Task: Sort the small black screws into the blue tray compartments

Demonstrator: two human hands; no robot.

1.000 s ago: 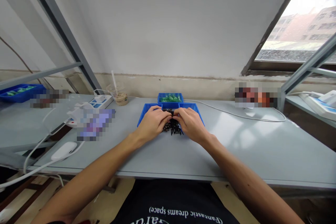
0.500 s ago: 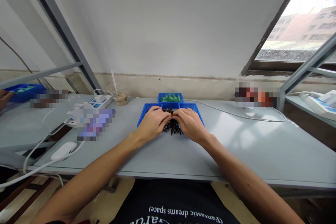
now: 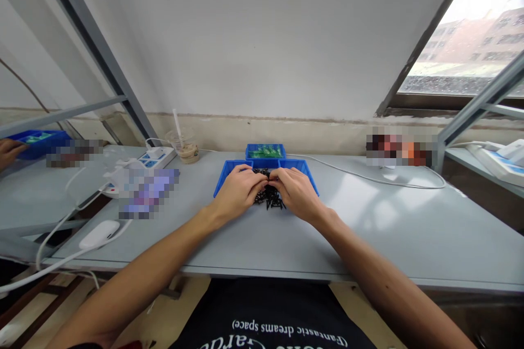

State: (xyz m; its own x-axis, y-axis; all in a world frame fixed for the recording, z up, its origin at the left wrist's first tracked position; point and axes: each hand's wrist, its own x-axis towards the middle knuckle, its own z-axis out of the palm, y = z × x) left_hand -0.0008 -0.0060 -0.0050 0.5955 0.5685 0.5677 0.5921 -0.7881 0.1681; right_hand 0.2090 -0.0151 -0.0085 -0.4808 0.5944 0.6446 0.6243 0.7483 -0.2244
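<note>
My left hand [image 3: 237, 192] and my right hand [image 3: 298, 194] meet over a pile of small black screw-like pieces [image 3: 273, 198] on the table. Thumbs and fingertips of both are pinched together, almost touching each other. Whatever lies between the fingertips is too small and hidden to make out. Behind my left hand is a blue bin [image 3: 224, 172], and another blue bin [image 3: 310, 174] stands behind my right hand. Between them, farther back, a third blue bin [image 3: 265, 162] holds small green pieces [image 3: 266, 151].
On the left are a plastic cup [image 3: 187, 151] with a straw, a power strip [image 3: 161, 158], a blurred purple item [image 3: 151, 193] and a white adapter [image 3: 99, 234] with cables. A white cable [image 3: 368, 179] runs along the right. Another person's hand [image 3: 10, 151] is at far left.
My hands stay in nearly the same place, still pinched together. The other person's hand at far left has shifted slightly to the right, toward the blue bin there.
</note>
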